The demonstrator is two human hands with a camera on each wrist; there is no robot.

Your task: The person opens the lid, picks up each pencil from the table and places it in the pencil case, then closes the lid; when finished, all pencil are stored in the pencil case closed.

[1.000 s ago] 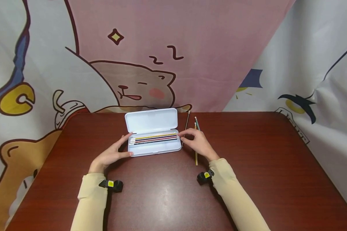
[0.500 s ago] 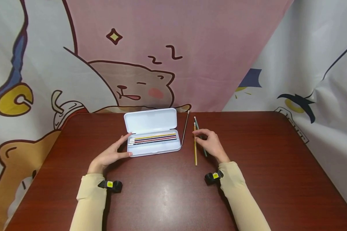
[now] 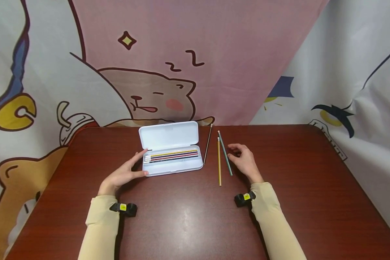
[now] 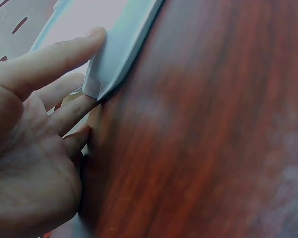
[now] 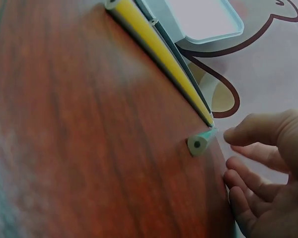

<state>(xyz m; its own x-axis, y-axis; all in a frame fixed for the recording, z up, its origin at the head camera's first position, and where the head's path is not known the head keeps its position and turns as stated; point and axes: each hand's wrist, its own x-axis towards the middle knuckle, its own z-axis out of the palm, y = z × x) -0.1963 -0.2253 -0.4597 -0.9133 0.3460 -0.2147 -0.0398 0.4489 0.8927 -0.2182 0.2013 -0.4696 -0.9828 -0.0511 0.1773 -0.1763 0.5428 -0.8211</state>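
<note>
An open white pencil case (image 3: 173, 169) lies on the table, several striped pencils (image 3: 173, 156) side by side in it. My left hand (image 3: 122, 176) spans the case's left end, thumb at the front corner and index finger near the hinge, both fairly straight. In the left wrist view the thumb (image 4: 82, 47) touches the case's rim (image 4: 121, 54). Right of the case lie a dark pencil (image 3: 208, 143), a yellow pencil (image 3: 219, 164) and a teal pencil (image 3: 226, 157). My right hand (image 3: 246, 163) is just right of the teal pencil, fingers loosely bent, holding nothing.
The case's raised lid (image 3: 169, 134) stands at the table's back edge, in front of a cartoon-printed cloth (image 3: 230, 54). The dark red wooden table (image 3: 185, 216) extends toward me and to both sides.
My right hand has moved right, from the case's right end across the yellow and teal pencils to beside the teal one. The left hand stays at the case; the loose pencils lie where they were.
</note>
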